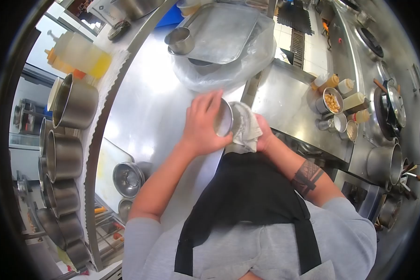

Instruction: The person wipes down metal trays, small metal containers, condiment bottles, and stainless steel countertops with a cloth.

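In front of my apron, my left hand (201, 123) curls its fingers and thumb around a round steel container (225, 117), which is tilted on its side. My right hand (264, 134) grips a whitish cloth (245, 127), bunched against the container's right side. Part of the container is hidden behind my left fingers and the cloth. Both hands are above the near edge of the steel counter (144, 88).
Beyond my hands, a metal tray (224, 32) lies on clear plastic, with a small steel pot (180, 41) on it. Steel containers (64, 156) line the left shelf. Stacked bowls (128, 179) sit near my left elbow. Sauce bottles (352, 100) and a stove (375, 51) are at right.
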`<state>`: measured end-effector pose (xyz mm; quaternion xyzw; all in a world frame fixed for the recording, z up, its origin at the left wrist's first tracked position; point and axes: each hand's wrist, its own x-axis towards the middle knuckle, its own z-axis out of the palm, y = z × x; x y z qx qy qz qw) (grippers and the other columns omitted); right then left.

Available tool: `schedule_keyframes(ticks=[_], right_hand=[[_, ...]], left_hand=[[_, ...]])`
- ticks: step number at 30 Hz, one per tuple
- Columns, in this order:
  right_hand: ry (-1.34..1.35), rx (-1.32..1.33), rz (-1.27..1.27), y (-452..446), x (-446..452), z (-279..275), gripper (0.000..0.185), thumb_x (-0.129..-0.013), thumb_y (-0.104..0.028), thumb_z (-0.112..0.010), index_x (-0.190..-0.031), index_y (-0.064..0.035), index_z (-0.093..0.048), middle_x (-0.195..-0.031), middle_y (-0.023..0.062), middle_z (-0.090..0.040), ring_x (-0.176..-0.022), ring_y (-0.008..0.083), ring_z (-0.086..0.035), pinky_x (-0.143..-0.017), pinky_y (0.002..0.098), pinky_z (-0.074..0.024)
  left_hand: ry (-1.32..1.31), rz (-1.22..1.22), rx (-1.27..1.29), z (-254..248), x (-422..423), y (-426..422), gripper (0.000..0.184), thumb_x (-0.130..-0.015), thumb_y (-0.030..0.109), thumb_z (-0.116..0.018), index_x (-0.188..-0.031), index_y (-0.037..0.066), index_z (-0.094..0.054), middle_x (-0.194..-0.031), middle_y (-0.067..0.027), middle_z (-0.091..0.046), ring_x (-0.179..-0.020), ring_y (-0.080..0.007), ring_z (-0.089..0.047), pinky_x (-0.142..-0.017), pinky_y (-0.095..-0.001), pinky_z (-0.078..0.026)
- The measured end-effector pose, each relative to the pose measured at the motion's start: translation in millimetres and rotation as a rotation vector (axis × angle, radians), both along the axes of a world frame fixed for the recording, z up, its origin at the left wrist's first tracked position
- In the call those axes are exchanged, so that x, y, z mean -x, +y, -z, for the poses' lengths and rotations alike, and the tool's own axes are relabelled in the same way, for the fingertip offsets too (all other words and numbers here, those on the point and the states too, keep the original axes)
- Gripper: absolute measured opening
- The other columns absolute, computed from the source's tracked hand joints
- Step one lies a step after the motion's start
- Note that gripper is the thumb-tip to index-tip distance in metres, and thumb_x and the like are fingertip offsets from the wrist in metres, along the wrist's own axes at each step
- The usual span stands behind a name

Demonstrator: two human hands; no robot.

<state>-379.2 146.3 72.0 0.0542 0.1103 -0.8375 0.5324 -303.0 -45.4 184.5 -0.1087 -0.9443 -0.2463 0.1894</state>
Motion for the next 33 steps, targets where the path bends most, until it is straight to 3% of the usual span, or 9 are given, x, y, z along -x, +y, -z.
schedule_keyframes(ticks=[4, 7, 8, 9, 13, 15, 19, 30, 33], right_hand=[[0.031, 0.142, 0.175, -9.6, 22.2, 1.7, 0.045, -0.11, -0.032, -0.041, -0.148, -0.0091, -0.052, -0.143, 0.0089, -0.062, -0.126, 0.0274, -0.064, -0.108, 0.0476, -0.0526], [0.298, -0.079, 0.164, -0.9, 25.0, -20.2, 0.042, -0.11, -0.035, -0.044, -0.146, -0.0143, -0.054, -0.141, 0.0058, -0.063, -0.124, 0.0245, -0.065, -0.104, 0.0435, -0.055], [-0.082, 0.008, 0.062, 14.5, 28.7, -38.3, 0.041, -0.11, -0.037, -0.044, -0.142, -0.0143, -0.057, -0.135, 0.0047, -0.066, -0.122, 0.0231, -0.066, -0.1, 0.0408, -0.0571], [-0.081, 0.012, 0.06, 25.0, 35.6, -31.0, 0.041, -0.11, -0.037, -0.044, -0.142, -0.0143, -0.057, -0.135, 0.0047, -0.066, -0.122, 0.0231, -0.066, -0.1, 0.0408, -0.0571], [0.158, -0.332, 0.142, 65.3, 74.6, -13.5, 0.041, -0.111, -0.039, -0.045, -0.135, -0.0124, -0.063, -0.132, 0.0055, -0.068, -0.116, 0.0211, -0.068, -0.092, 0.0393, -0.0587], [0.603, -0.534, 0.101, 75.2, 98.1, -18.1, 0.043, -0.111, -0.041, -0.043, -0.133, -0.011, -0.065, -0.133, 0.0076, -0.068, -0.115, 0.0208, -0.068, -0.093, 0.0404, -0.0585], [0.806, -0.334, -0.124, 90.7, 150.0, -28.1, 0.047, -0.111, -0.04, -0.042, -0.135, -0.0058, -0.062, -0.135, 0.0118, -0.067, -0.115, 0.0244, -0.067, -0.099, 0.0422, -0.0564], [-0.207, 0.116, 0.023, 47.4, 129.1, -70.2, 0.047, -0.112, -0.036, -0.04, -0.135, -0.0014, -0.06, -0.136, 0.0153, -0.066, -0.116, 0.0282, -0.067, -0.104, 0.0433, -0.0542], [-0.259, 0.269, -0.062, 42.2, 138.9, 8.5, 0.045, -0.112, -0.033, -0.037, -0.135, -0.0011, -0.059, -0.135, 0.0162, -0.065, -0.12, 0.0318, -0.066, -0.108, 0.0468, -0.0529]], left_hand=[[0.004, 0.189, -0.085, -20.0, 16.1, 48.9, 0.107, -0.062, 0.031, -0.083, -0.157, 0.003, -0.041, -0.142, -0.0188, -0.053, -0.128, -0.0407, -0.05, -0.108, -0.0511, -0.041], [0.014, 0.173, -0.092, -17.0, 53.7, 52.7, 0.111, -0.061, 0.027, -0.084, -0.159, 0.002, -0.038, -0.14, -0.0199, -0.055, -0.127, -0.0412, -0.051, -0.111, -0.05, -0.04], [0.003, 0.127, -0.042, -17.0, 63.9, 50.6, 0.113, -0.061, 0.026, -0.084, -0.16, 0.002, -0.036, -0.14, -0.0196, -0.055, -0.127, -0.0413, -0.051, -0.111, -0.0499, -0.04], [-0.008, 0.081, 0.008, -18.0, 72.8, 49.2, 0.114, -0.06, 0.026, -0.084, -0.161, 0.003, -0.034, -0.14, -0.0193, -0.055, -0.127, -0.0414, -0.05, -0.111, -0.0498, -0.04], [-0.125, 0.207, 0.062, -38.5, 88.4, 62.4, 0.115, -0.059, 0.028, -0.084, -0.161, 0.004, -0.036, -0.142, -0.0189, -0.055, -0.13, -0.0412, -0.05, -0.111, -0.0496, -0.041], [-0.167, 0.304, 0.113, -59.0, 97.7, 81.1, 0.114, -0.057, 0.029, -0.083, -0.159, 0.004, -0.039, -0.143, -0.0189, -0.056, -0.13, -0.0421, -0.051, -0.11, -0.0505, -0.042], [-0.125, 0.534, -0.006, -77.8, 117.4, 123.6, 0.11, -0.052, 0.029, -0.082, -0.153, 0.003, -0.048, -0.144, -0.0188, -0.056, -0.126, -0.0448, -0.053, -0.107, -0.0539, -0.044], [0.085, 0.112, 0.045, -60.3, 180.3, 105.0, 0.108, -0.057, 0.029, -0.084, -0.155, 0.003, -0.045, -0.142, -0.0188, -0.055, -0.126, -0.0429, -0.05, -0.106, -0.0546, -0.042], [0.059, -0.052, 0.16, -43.1, 194.5, 65.2, 0.111, -0.058, 0.03, -0.085, -0.158, 0.007, -0.042, -0.143, -0.0168, -0.054, -0.129, -0.0425, -0.048, -0.107, -0.0537, -0.041]])
